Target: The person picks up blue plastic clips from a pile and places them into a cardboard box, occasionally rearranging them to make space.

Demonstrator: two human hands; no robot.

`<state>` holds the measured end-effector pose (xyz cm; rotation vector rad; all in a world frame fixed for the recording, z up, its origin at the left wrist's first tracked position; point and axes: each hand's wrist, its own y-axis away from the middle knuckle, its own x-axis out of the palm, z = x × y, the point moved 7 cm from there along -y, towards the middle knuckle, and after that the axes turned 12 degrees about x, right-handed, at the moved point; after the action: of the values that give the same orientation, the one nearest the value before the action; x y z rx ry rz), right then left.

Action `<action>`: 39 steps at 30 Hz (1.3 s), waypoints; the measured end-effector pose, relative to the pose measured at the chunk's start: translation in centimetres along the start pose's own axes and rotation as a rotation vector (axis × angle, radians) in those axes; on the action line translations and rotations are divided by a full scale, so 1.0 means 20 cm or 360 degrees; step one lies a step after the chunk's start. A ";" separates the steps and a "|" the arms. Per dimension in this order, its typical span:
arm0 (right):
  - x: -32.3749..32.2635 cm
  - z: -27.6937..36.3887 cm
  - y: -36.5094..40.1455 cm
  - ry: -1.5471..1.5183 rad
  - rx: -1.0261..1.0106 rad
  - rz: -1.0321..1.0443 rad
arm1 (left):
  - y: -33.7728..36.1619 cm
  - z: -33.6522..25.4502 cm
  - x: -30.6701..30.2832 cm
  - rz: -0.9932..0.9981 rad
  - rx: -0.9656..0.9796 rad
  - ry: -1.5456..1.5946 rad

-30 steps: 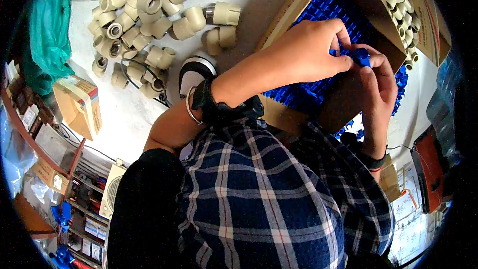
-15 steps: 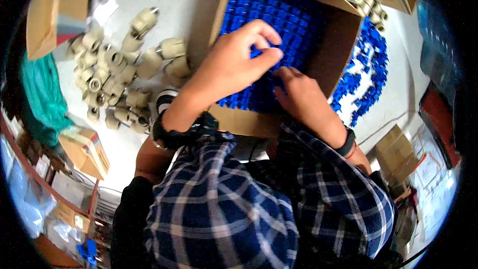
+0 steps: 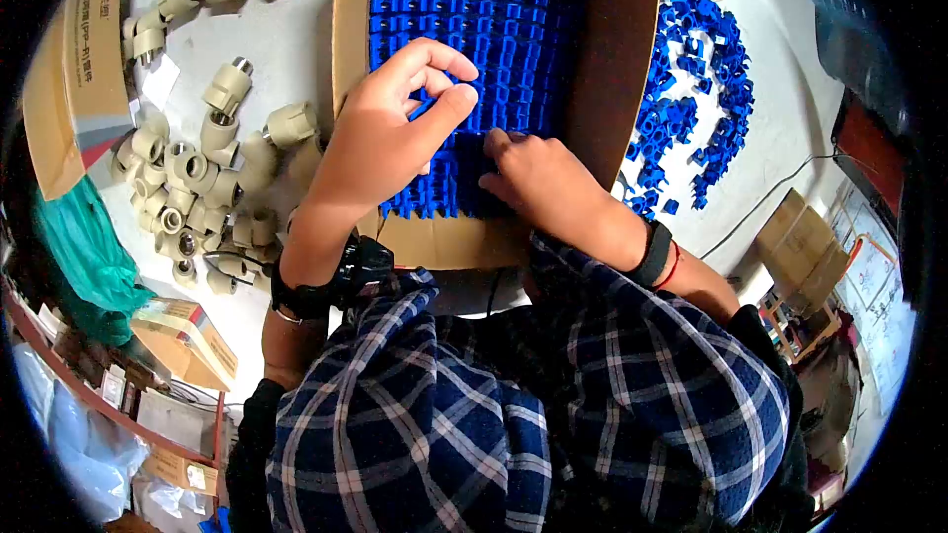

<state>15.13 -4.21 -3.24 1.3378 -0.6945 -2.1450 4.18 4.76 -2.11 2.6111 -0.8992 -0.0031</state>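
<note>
My left grip (image 3: 390, 128) is hovering partly open, holding nothing visible, over blue clips (image 3: 504, 64) sitting in rows inside the carton (image 3: 454, 243). My right grip (image 3: 551, 180) is hanging curled low over them; its hold I cannot tell.

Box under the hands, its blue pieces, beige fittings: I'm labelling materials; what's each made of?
Box: matte brown cardboard, by its thin walls. Blue pieces: probably plastic, evenly coloured, slightly glossy. Beige fittings: likely dull plastic, evenly toned, some with shiny metallic ends.

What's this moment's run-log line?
left hand: over box, nothing visibly held; right hand: at blue parts, grip unclear; loose blue parts: right of box
</note>
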 end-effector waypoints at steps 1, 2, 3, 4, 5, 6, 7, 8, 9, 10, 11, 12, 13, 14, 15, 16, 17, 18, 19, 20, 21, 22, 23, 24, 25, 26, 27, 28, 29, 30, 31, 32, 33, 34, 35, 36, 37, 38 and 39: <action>0.00 0.01 0.00 0.0060 -0.0051 0.0013 | 0.00 0.00 0.00 -0.0007 0.0005 0.0006; 0.01 0.00 0.00 0.0068 -0.0051 0.0018 | 0.00 0.00 0.00 -0.0014 0.0006 0.0013; 0.00 0.01 0.01 0.0061 -0.0071 -0.0006 | 0.00 0.00 0.00 -0.0021 0.0004 0.0020; -0.01 0.01 0.01 0.0053 -0.0093 -0.0030 | 0.00 0.00 0.00 -0.0026 0.0002 0.0025; 0.00 0.01 0.01 0.0055 -0.0094 -0.0022 | 0.00 0.00 0.00 -0.0023 0.0014 0.0047; 0.00 0.01 0.01 0.0084 -0.0075 -0.0031 | 0.00 0.00 0.00 -0.0020 0.0024 0.0067; 0.00 0.01 0.01 0.0112 -0.0056 -0.0044 | 0.00 0.00 0.00 -0.0023 0.0019 0.0070; 0.01 0.01 0.00 0.0111 -0.0058 -0.0039 | 0.00 0.00 0.00 0.0035 0.0005 0.0065; 0.01 0.01 0.00 0.0142 -0.0071 -0.0051 | 0.00 0.00 0.01 0.0094 -0.0008 0.0061; 0.01 0.01 0.00 0.0174 -0.0083 -0.0063 | 0.00 0.00 0.01 0.0094 -0.0010 0.0063; 0.02 0.00 0.00 0.0174 -0.0083 -0.0060 | 0.00 0.00 0.01 0.0094 -0.0011 0.0060; 0.02 0.00 -0.01 0.0163 -0.0071 -0.0056 | 0.00 0.00 0.01 0.0094 -0.0016 0.0059; 0.02 -0.01 -0.01 0.0152 -0.0059 -0.0050 | 0.00 0.01 0.01 0.0094 -0.0021 0.0061; 0.02 -0.01 -0.01 0.0148 -0.0059 -0.0045 | 0.00 0.02 0.02 0.0093 -0.0016 0.0050; 0.01 0.00 -0.01 0.0117 -0.0052 -0.0055 | 0.00 0.02 0.02 0.0092 -0.0011 0.0038; -0.01 0.00 -0.01 0.0087 -0.0046 -0.0066 | 0.00 0.02 0.02 0.0092 -0.0015 0.0037; -0.01 0.01 -0.02 0.0083 -0.0046 -0.0064 | 0.00 0.02 0.02 0.0094 -0.0016 0.0023; 0.00 0.00 -0.02 0.0052 0.0041 0.0025 | 0.00 0.01 0.02 0.0097 -0.0017 0.0008; 0.01 -0.02 -0.03 0.0020 0.0129 0.0114 | 0.00 0.01 0.02 0.0098 -0.0020 0.0007; 0.01 -0.02 -0.03 0.0018 0.0129 0.0115 | 0.00 0.01 0.02 0.0096 -0.0020 0.0006; 0.02 -0.02 -0.03 0.0016 0.0124 0.0114 | -0.01 0.02 0.02 0.0093 -0.0020 0.0005; 0.02 -0.02 -0.03 0.0014 0.0118 0.0113 | -0.01 0.02 0.02 0.0094 -0.0022 0.0006; 0.02 -0.02 -0.03 0.0014 0.0119 0.0115 | -0.01 0.02 0.01 0.0036 0.0005 0.0027; 0.02 -0.03 -0.03 -0.0024 0.0114 0.0102 | -0.01 0.02 0.00 -0.0023 0.0031 0.0049; 0.02 -0.03 -0.02 -0.0061 0.0109 0.0089 | -0.01 0.02 0.00 -0.0024 0.0028 0.0051; 0.02 -0.03 -0.02 -0.0061 0.0110 0.0093 | -0.01 0.02 0.00 -0.0025 0.0018 0.0046; 0.01 -0.02 -0.02 -0.0050 0.0049 0.0041 | -0.01 0.02 0.00 -0.0027 0.0008 0.0041; -0.01 -0.01 -0.01 -0.0039 -0.0012 -0.0010 | -0.01 0.02 0.00 -0.0029 0.0004 0.0044; -0.01 -0.01 -0.02 -0.0040 -0.0014 -0.0003 | -0.01 0.01 0.00 0.0020 -0.0026 0.0037; -0.02 -0.01 -0.02 -0.0089 -0.0040 -0.0026 | 0.00 0.02 0.01 0.0067 -0.0059 0.0030; -0.03 -0.01 -0.02 -0.0139 -0.0068 -0.0047 | 0.00 0.03 0.01 0.0058 -0.0069 0.0032; -0.03 -0.01 -0.01 -0.0144 -0.0079 -0.0036 | 0.00 0.03 0.02 0.0045 -0.0046 0.0046; -0.02 -0.03 -0.01 -0.0125 0.0003 0.0043 | 0.00 0.02 0.01 0.0029 -0.0022 0.0053; -0.01 -0.04 -0.02 -0.0103 0.0079 0.0116 | -0.01 0.03 0.02 0.0054 0.0018 0.0068; -0.02 -0.04 -0.02 -0.0108 0.0053 0.0112 | -0.01 0.03 0.02 0.0057 0.0021 0.0081; -0.02 -0.04 -0.02 -0.0163 0.0041 0.0099 | -0.01 0.03 0.02 0.0059 0.0034 0.0098; -0.03 -0.05 -0.01 -0.0217 0.0030 0.0088 | -0.01 0.03 0.02 0.0060 0.0047 0.0116; -0.03 -0.06 -0.02 -0.0223 0.0077 0.0099 | -0.01 0.03 0.01 0.0070 0.0050 0.0095; -0.04 -0.07 -0.01 -0.0227 0.0051 0.0103 | -0.01 0.03 0.01 0.0061 0.0090 0.0093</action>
<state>16.73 -3.73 -3.41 1.1699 -0.8201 -2.2013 4.45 4.52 -2.72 2.6307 -0.9415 0.1099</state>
